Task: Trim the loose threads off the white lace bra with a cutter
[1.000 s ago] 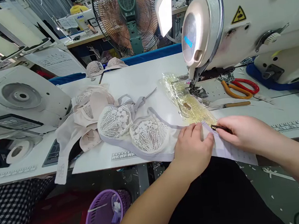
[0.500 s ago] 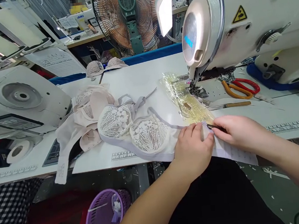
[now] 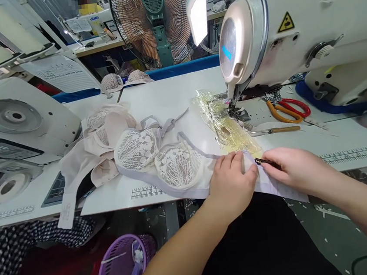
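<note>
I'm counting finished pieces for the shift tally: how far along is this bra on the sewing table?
Done: the lace cups are already joined and edged with grey binding. In hand: the left hand presses the grey band end flat at the table edge while the right hand works a small dark tool on it. Left: the band is not under the presser foot of the sewing machine.

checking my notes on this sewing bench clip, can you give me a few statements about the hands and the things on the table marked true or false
1. The left hand presses flat on the lace bra. True.
2. The right hand holds the scissors. False: they lie by the sewing machine; it grips a small dark tool.
3. The fan stands behind the table. True.
4. The purple basket sits on the table. False: it is below it.
</note>
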Tool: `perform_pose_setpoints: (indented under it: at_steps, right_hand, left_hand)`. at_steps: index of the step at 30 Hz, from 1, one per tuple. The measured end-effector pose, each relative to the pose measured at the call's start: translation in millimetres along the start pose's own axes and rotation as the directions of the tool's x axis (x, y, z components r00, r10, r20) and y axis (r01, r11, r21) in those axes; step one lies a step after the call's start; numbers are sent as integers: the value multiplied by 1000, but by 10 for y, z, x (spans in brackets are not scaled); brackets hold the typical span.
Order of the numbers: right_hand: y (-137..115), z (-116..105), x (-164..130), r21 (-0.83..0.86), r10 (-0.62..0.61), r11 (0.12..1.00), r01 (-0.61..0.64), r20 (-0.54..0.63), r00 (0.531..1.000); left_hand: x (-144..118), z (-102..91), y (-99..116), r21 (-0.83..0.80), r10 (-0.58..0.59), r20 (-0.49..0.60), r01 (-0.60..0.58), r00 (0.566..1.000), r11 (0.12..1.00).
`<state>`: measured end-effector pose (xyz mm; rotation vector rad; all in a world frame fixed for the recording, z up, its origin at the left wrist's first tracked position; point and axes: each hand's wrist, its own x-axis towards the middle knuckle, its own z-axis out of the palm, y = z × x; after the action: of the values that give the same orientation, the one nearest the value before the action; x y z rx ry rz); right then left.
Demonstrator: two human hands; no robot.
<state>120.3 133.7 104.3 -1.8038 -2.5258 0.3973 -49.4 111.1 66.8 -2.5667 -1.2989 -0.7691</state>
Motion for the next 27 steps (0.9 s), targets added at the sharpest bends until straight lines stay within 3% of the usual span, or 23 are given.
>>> perform_pose_setpoints:
  at_steps: [11, 19, 27]
  right_hand:
    - [14, -8, -69, -153, -24, 988, 33, 61, 998]
    - [21, -35, -108, -111, -7, 994, 6, -6, 1000]
    - [-3, 19, -72, -102, 9, 995, -5, 35, 999]
  left_hand:
    - [0, 23, -2, 12, -7, -6, 7, 1000, 1000]
    - [8, 30, -7, 15, 10, -44, -10, 999, 1000]
    - [-3, 34, 0, 17, 12, -39, -12, 999, 1000]
